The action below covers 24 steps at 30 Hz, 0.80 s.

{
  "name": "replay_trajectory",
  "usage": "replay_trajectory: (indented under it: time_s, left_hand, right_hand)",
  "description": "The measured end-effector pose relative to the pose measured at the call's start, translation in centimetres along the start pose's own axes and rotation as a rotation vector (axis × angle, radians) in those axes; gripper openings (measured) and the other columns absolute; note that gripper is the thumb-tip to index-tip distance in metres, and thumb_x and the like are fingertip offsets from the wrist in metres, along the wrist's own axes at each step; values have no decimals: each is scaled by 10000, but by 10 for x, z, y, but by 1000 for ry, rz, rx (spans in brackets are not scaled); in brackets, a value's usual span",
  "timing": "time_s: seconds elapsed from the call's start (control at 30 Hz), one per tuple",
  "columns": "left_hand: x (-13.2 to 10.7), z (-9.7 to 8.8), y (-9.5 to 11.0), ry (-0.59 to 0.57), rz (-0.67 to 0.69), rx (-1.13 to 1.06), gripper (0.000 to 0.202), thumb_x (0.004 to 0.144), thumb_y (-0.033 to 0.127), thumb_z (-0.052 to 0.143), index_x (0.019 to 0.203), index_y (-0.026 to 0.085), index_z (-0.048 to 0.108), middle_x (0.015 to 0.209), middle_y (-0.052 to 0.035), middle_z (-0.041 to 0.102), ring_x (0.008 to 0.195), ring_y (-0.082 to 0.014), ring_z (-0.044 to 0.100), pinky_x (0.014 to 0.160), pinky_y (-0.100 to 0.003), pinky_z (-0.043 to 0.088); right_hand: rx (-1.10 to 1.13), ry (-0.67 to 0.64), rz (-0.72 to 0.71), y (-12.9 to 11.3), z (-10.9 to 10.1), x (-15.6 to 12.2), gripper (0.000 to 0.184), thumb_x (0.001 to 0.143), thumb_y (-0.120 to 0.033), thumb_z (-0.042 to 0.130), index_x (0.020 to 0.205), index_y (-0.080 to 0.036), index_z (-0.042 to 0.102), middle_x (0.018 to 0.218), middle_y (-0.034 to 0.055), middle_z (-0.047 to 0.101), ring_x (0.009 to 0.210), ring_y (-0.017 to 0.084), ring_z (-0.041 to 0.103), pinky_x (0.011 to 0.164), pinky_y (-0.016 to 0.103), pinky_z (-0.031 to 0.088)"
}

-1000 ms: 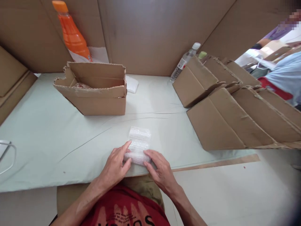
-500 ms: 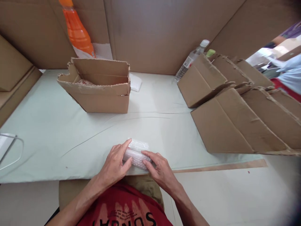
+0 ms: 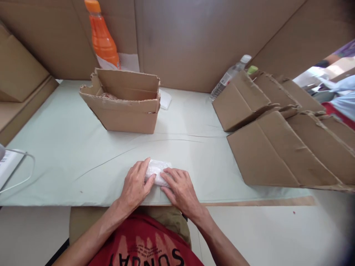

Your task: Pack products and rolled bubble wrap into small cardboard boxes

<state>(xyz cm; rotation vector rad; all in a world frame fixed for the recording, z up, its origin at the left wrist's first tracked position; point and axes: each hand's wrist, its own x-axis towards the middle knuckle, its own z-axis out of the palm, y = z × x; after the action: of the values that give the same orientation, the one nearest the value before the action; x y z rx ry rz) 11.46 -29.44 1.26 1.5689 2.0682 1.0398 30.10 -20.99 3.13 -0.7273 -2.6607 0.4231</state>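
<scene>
Pale green sheeting covers the cardboard-walled bench, and at its near edge, bottom centre of the frame, lies a small white bubble-wrap bundle. The left hand pinches its left end between thumb and fingers; the right hand lies over the rest, fingers curled down on it. Upper left stands an open brown cardboard box (contents unclear) — a tall orange plastic bottle behind it. Slackened fingers would likely let the springy wrap unroll.

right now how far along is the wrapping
Done: the bubble-wrap bundle looks fully rolled, no loose sheet showing. In hand: left hand and right hand press it on the table. Left: it is not yet in the open box, probably its next stop.
</scene>
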Motion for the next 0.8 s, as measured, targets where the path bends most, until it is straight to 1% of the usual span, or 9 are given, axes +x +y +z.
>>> replay_trajectory:
  time_s: [0.1, 0.17, 0.23, 0.37, 0.43, 0.5, 0.6, 0.7, 0.8]
  left_hand:
    - [-9, -8, 3, 32, -270, -358, 614, 901, 386, 596, 1455, 200, 407, 1209, -120, 619, 969, -214, 649, 767, -340, 563]
    - [-13, -11, 6, 11, -390, -627, 748, 876, 397, 616, 1512, 173, 292, 1257, -137, 604, 1048, -212, 659, 871, -349, 563]
    - [-13, -13, 9, -53, -435, -807, 840, 857, 383, 622, 1543, 146, 200, 1242, -138, 621, 1106, -217, 657, 968, -367, 537]
    - [-9, -13, 15, -99, -430, -849, 837, 847, 307, 608, 1555, 148, 189, 1082, -83, 670, 997, -196, 681, 943, -359, 554]
    - [-10, -11, 16, -116, -384, -848, 816, 847, 261, 599, 1557, 165, 210, 1076, -75, 671, 969, -187, 687, 926, -352, 565]
    - [-14, -7, 15, -148, -326, -807, 791, 847, 220, 593, 1556, 188, 243, 1107, -82, 671, 981, -190, 691, 925, -352, 570]
    - [-16, -5, 12, -128, -200, -581, 718, 849, 188, 600, 1520, 226, 348, 1119, -84, 680, 1002, -206, 690, 938, -374, 573]
    - [3, -23, 7, 42, 66, -290, 655, 861, 210, 638, 1476, 264, 419, 1158, -88, 683, 1049, -229, 678, 934, -386, 578]
    - [49, -68, 1, 332, 321, 7, 640, 897, 209, 639, 1490, 271, 406, 1308, -121, 621, 1211, -260, 606, 1027, -428, 526]
  right_hand:
    - [95, 125, 70, -1, 7, 2, 240, 961, -198, 578, 1189, -197, 650, 1111, 101, 752, 957, 239, 682, 822, 394, 494]
    - [207, 168, 132, -5, 9, 4, 242, 975, -237, 559, 1192, -204, 663, 1068, 89, 768, 906, 223, 699, 816, 378, 514]
    - [338, 117, 192, -10, 7, 5, 240, 968, -272, 563, 1171, -224, 682, 1055, 73, 775, 899, 215, 705, 838, 369, 534]
    - [568, -32, 262, -13, -6, 5, 274, 906, -331, 643, 1154, -231, 702, 1187, 85, 732, 1073, 242, 673, 968, 397, 523]
    - [692, -64, 309, -8, -12, 6, 435, 869, -404, 686, 1267, -230, 664, 1278, 106, 684, 1123, 260, 651, 975, 400, 528]
    - [864, -132, 339, -4, -15, 9, 605, 837, -500, 709, 1364, -222, 606, 1261, 112, 682, 1062, 259, 665, 919, 381, 553]
    - [1033, -258, 345, -2, -12, 20, 561, 849, -559, 676, 1272, -190, 664, 1104, 92, 725, 966, 255, 672, 854, 360, 558]
    - [956, -253, 380, 1, -14, 34, 391, 884, -510, 644, 1074, -178, 727, 967, 68, 733, 902, 248, 675, 815, 345, 557]
    - [741, -151, 349, 11, -35, 51, 278, 889, -455, 649, 958, -199, 733, 885, 52, 729, 833, 238, 687, 765, 331, 568]
